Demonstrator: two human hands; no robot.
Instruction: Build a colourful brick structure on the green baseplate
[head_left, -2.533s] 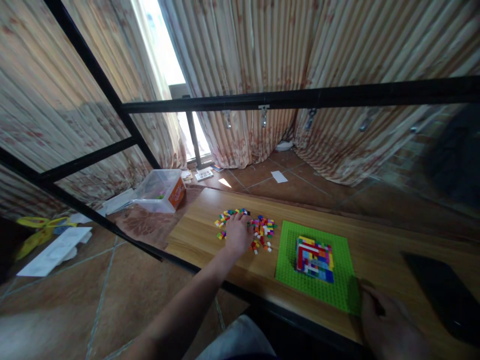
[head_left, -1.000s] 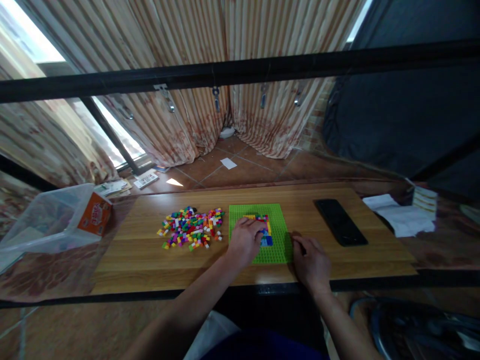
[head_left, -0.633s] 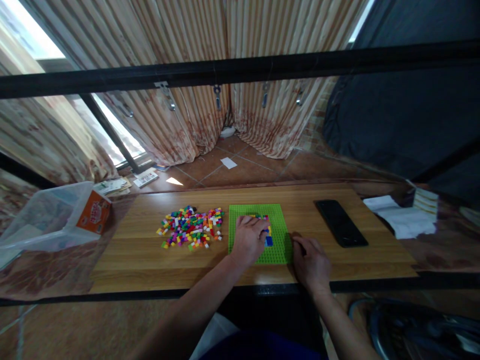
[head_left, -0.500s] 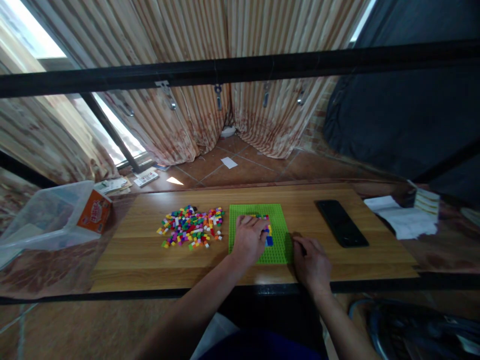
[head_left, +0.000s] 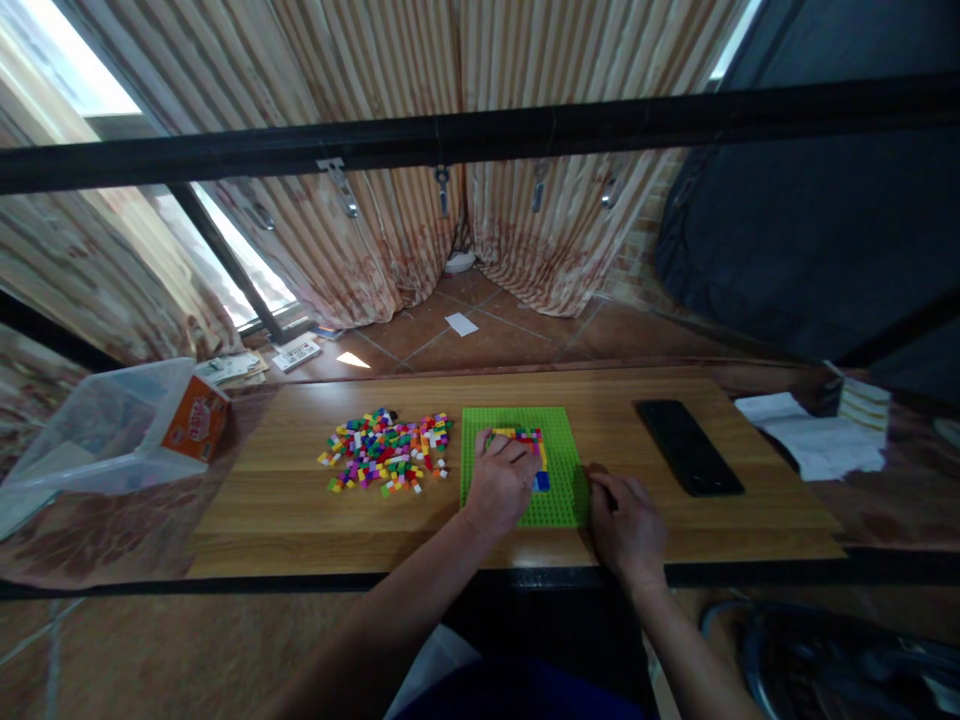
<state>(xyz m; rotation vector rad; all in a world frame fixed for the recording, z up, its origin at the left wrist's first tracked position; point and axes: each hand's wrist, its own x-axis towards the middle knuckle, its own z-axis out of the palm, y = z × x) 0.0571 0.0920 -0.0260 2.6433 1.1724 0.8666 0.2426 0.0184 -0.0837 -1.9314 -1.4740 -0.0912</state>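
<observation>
Lying studs-up, squarish green baseplate point(head_left: 562, 500)

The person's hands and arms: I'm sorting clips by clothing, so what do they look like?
The left hand and right hand wear no gloves. The left forearm and right forearm taper toward the hands, with no sleeve, watch or cable showing; any ring would be too small to tell.

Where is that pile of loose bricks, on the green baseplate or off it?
Off it: the loose bricks lie spread on the wooden tabletop, left of the green baseplate, with wood showing between.
</observation>
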